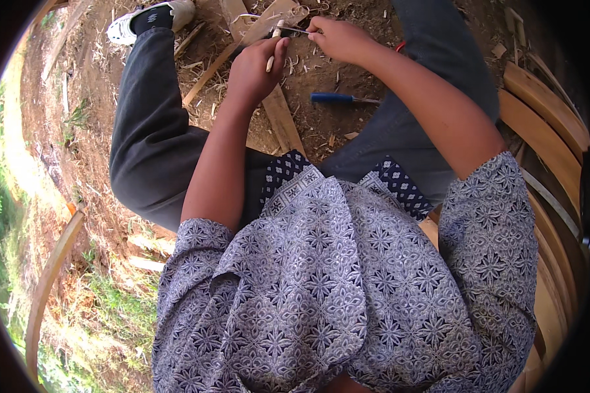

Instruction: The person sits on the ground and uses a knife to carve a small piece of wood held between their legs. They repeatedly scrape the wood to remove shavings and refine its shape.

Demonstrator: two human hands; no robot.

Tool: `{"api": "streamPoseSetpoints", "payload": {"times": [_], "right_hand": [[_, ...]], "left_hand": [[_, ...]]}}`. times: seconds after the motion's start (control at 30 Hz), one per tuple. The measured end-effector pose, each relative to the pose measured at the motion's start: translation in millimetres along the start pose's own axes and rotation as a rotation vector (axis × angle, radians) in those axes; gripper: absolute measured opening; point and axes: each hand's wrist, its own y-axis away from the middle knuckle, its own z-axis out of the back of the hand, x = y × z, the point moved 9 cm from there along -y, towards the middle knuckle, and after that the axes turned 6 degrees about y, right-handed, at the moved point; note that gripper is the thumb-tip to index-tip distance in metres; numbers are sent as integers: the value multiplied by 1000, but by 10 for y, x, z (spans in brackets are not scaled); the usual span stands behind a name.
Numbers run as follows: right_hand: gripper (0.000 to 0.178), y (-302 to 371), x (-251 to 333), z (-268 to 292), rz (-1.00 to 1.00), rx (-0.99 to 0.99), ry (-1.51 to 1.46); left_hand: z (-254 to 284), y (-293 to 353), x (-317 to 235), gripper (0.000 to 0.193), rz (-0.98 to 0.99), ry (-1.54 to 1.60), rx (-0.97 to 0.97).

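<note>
Pinched in my left hand (254,72) is a short, pale wooden stick (277,31), its ends showing above and below the fingers. My right hand (337,39) closes round a thin metal blade (294,28), which crosses over to the stick's upper part and seems to touch it. The handle of that blade is hidden in the fist, so its exact kind is unclear. Between my legs, a blue-handled tool with a slim metal shaft (331,97) lies on the dirt near my right thigh.
Wood shavings litter the dirt ground (321,128). A wooden plank (282,118) runs under my left hand, with other strips beyond. Curved-looking boards (541,141) stack at my right. A small red object (400,46) shows by my right forearm. Grass and a long board (49,281) lie left.
</note>
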Motion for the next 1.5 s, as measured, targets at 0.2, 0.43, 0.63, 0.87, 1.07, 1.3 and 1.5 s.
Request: {"api": "streamPoseSetpoints", "payload": {"times": [0.2,0.43,0.63,0.87,1.07,1.3,1.5], "right_hand": [[28,-69,-41,-76,-23,16,96],[29,-99,-14,-115,-96,41,119],[30,-321,69,-192,-207,21,192],[31,-308,-172,-249,-200,-139,-43],[30,-24,-91,-165,-87,-41,-38],[27,-64,89,-92,-123,10,109],[28,-323,-86,-154,-278,2,123]], "left_hand": [[-52,-5,-90,23,-44,21,29],[-66,-4,-82,25,-67,56,31],[-97,-16,-124,27,-63,48,63],[60,-8,141,41,188,303,-103],[45,25,306,46,240,376,-185],[3,16,254,45,163,303,-171],[16,-16,17,43,63,214,-142]]}}
